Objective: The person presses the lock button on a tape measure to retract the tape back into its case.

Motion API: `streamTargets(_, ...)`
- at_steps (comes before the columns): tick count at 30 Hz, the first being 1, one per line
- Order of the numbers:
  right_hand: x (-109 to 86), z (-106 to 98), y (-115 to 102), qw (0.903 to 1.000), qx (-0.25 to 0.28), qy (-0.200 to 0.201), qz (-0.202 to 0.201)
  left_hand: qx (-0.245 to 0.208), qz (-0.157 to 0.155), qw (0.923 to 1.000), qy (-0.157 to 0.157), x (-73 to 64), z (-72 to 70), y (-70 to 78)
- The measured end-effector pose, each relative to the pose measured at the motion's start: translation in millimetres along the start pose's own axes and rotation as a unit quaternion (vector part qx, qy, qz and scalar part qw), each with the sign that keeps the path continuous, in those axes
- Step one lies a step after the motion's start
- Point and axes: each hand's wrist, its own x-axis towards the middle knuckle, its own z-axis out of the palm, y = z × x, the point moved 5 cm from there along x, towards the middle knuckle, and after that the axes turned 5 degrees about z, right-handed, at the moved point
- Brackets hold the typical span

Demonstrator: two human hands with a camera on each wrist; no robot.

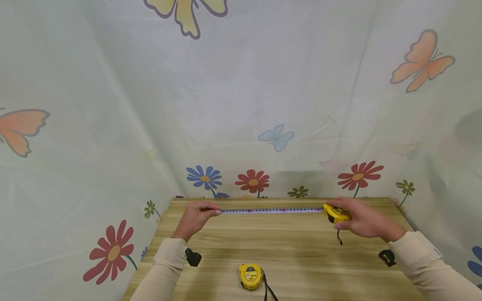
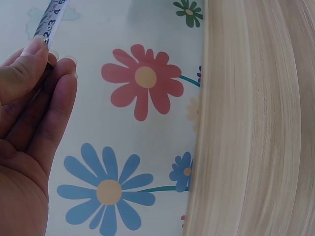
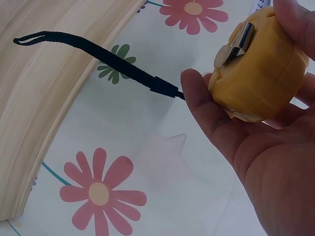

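Note:
My right hand [image 1: 359, 217] grips a yellow tape measure [image 1: 336, 213] above the far right of the table. Its white blade [image 1: 271, 210] stretches leftward in a nearly level line across the back of the table. At the other end, my left hand [image 1: 197, 217] pinches the blade's tip between thumb and fingers; the left wrist view shows low numbers on the blade [image 2: 51, 19] beside the thumb. In the right wrist view, the tape measure's case [image 3: 261, 69] shows a metal belt clip, and a black strap [image 3: 118, 63] hangs from it.
A second yellow tape measure [image 1: 250, 276] with a black strap lies near the front middle of the wooden table [image 1: 293, 251]. Behind the table's back edge hangs a pale curtain [image 1: 241, 104] printed with flowers and butterflies. Black pieces [image 1: 193, 257] sit beside both wrists.

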Motion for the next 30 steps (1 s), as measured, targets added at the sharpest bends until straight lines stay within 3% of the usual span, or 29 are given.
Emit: streamTargets(30,1.6,1.4,-3.1,1.0000,0.002,-0.003,0.004,-0.001,0.009,1.0000,-0.003,2.0,4.4,-1.7)
